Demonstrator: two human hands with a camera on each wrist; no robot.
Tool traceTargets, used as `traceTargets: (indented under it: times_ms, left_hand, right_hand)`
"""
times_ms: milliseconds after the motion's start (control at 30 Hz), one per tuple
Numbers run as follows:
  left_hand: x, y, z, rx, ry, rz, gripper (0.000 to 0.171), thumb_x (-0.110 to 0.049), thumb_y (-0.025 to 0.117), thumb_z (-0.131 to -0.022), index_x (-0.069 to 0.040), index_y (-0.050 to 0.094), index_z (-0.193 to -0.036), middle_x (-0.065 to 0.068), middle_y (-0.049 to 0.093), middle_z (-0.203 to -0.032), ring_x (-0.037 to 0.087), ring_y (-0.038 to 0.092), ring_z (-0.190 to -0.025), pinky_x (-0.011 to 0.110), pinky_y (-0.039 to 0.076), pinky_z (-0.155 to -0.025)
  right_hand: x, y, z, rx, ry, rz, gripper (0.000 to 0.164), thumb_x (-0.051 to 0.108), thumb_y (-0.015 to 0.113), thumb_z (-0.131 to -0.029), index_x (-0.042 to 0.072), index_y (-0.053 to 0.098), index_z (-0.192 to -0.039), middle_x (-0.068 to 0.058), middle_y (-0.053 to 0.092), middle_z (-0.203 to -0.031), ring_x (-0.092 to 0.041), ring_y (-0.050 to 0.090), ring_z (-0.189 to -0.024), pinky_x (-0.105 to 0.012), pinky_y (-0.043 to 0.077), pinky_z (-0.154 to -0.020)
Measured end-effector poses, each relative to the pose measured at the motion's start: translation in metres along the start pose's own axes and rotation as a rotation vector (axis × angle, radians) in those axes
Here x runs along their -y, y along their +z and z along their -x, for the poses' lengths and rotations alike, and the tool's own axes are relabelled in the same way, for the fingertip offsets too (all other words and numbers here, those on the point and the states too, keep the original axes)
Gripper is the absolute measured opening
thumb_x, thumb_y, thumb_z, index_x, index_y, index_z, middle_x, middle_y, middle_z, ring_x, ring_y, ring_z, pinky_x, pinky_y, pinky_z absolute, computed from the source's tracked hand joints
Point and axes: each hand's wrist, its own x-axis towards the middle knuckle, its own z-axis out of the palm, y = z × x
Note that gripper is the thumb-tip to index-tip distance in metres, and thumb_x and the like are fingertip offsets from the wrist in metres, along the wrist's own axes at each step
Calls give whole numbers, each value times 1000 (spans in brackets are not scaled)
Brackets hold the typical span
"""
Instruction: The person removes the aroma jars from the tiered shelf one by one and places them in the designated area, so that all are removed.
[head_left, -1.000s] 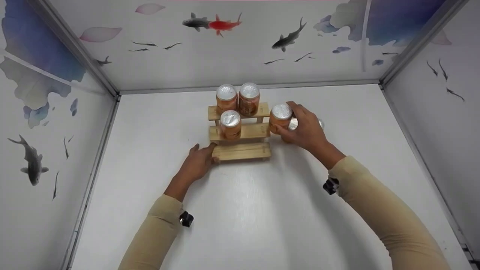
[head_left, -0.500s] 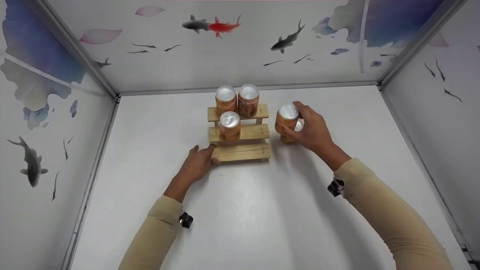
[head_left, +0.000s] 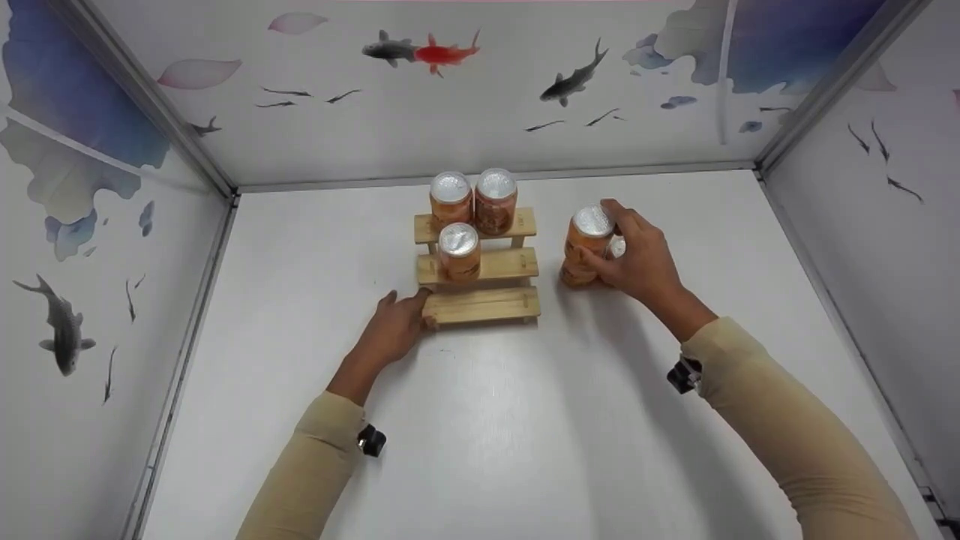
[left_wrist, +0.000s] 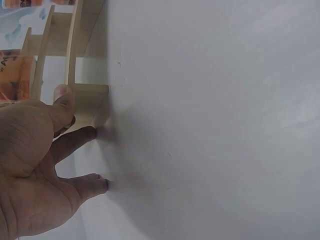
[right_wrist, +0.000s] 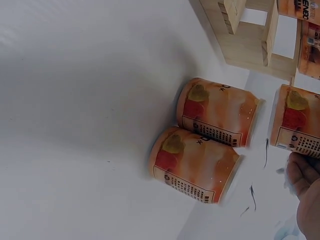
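In the head view my right hand [head_left: 641, 251] holds an orange can [head_left: 589, 231] with a silver lid, upright and raised. In the right wrist view this can stands apart from two like cans [right_wrist: 217, 110] side by side on the table, partly hidden beneath it in the head view. My left hand [head_left: 394, 322] pinches the left end of the lowest step of a three-step wooden rack [head_left: 487, 302]; its thumb lies on the board in the left wrist view. Two orange cans [head_left: 495, 202] sit on the top step, one can [head_left: 459, 255] on the middle step's left.
The white table [head_left: 465, 435] is enclosed by white panels printed with fish and leaves. The back wall [head_left: 480, 127] rises close behind the rack. Metal rails [head_left: 180, 367] run along the table's edges.
My right hand has moved right with its can, from beside the rack's middle step to above the two standing cans. The left hand and the rack have stayed in place.
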Motion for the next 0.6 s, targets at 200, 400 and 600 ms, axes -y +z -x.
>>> traceTargets:
  times_ms: [200, 400, 600]
  left_hand:
    - [0, 0, -1, 18, -38, 13, 63, -37, 56, -115, -4, 46, -167, 16, 62, -160, 33, 58, -153, 59, 18, -142]
    - [1, 1, 0, 9, -29, 26, 64, -37, 58, -114, -3, 46, -167, 18, 62, -160, 34, 59, -152, 60, 18, -142]
    - [1, 1, 0, 5, -23, 20, 64, -37, 57, -114, -3, 46, -167, 17, 62, -160, 35, 60, -151, 60, 18, -141]
  right_hand:
    - [-6, -7, 2, -6, 12, -12, 76, 21, 92, -93, -4, 54, -154, -29, 71, -130, -46, 76, -112, -61, 66, -94]
    - [-16, -12, 4, -26, 32, -9, 76, 20, 93, -91, -4, 54, -152, -29, 72, -127, -45, 76, -113, -59, 66, -96]
    - [-22, -16, 6, -46, 49, -19, 74, 23, 93, -92, -3, 55, -150, -27, 72, -129, -44, 75, -115, -59, 65, -97]
